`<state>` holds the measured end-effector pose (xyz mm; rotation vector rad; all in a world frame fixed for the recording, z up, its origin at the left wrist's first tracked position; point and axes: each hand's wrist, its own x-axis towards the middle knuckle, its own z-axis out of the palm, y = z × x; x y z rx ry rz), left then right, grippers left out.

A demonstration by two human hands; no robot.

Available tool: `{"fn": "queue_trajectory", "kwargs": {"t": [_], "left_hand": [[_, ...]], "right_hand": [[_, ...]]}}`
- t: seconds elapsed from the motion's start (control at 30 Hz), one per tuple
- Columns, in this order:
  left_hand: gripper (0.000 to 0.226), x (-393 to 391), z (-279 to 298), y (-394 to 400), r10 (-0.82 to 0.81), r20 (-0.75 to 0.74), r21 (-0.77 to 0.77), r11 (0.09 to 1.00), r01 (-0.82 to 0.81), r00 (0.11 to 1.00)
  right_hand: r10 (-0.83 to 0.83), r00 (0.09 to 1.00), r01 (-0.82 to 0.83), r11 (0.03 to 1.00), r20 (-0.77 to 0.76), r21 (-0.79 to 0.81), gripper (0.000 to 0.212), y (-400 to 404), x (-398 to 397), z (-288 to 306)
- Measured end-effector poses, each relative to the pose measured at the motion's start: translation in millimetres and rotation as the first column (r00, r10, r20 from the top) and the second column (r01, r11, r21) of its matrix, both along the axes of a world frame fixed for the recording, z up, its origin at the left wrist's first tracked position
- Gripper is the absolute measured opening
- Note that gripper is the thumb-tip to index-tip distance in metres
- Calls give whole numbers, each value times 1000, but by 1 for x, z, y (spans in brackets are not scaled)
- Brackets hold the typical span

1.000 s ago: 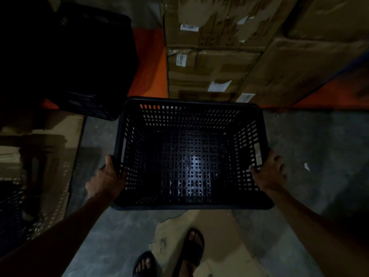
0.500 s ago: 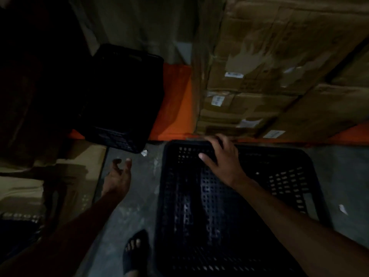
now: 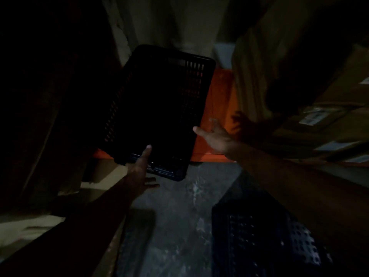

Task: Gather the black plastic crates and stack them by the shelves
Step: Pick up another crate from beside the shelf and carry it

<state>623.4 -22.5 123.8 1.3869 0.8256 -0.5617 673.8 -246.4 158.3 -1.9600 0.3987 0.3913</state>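
A black perforated crate [image 3: 159, 108] leans tilted against the orange shelf beam [image 3: 217, 116], its near corner hanging over the floor. My left hand [image 3: 141, 168] clasps that near lower edge, thumb on the upper face and fingers underneath. My right hand [image 3: 216, 136] is spread open just beside the crate's right edge, and I cannot tell whether it touches. A second black crate [image 3: 265, 236] stands on the concrete floor at the lower right, partly hidden under my right forearm.
Stacked cardboard boxes [image 3: 299, 96] with white labels fill the shelf on the right. Flattened cardboard [image 3: 40, 216] lies on the floor at the left. Grey concrete floor [image 3: 175, 226] shows between the crates. The far left is too dark to read.
My right hand left the floor crate's far rim and rose beside the leaning crate. My left hand reached up and took hold of its near edge. The view swung up and left.
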Motion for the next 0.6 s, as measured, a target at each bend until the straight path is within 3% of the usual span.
{"fn": "queue_trajectory", "kwargs": {"t": [0.13, 0.27, 0.4, 0.5, 0.6], "left_hand": [[55, 26, -27, 0, 110, -65, -97, 988, -116, 992], [42, 41, -41, 0, 221, -21, -230, 948, -219, 975], [32, 31, -43, 11, 258, -27, -250, 934, -257, 966], [10, 3, -34, 22, 233, -21, -273, 934, -230, 972], [9, -22, -16, 24, 271, -17, -241, 933, -267, 962]], "right_hand": [[-44, 994, 56, 990, -97, 126, 55, 25, 5, -42], [-39, 965, 94, 974, -261, 205, 40, 44, 2, -61], [-89, 970, 136, 970, -226, 200, 60, 53, -3, -63], [-76, 973, 115, 979, -218, 170, 61, 52, -24, -55], [-55, 964, 106, 976, -260, 189, 67, 51, -45, -31]]}}
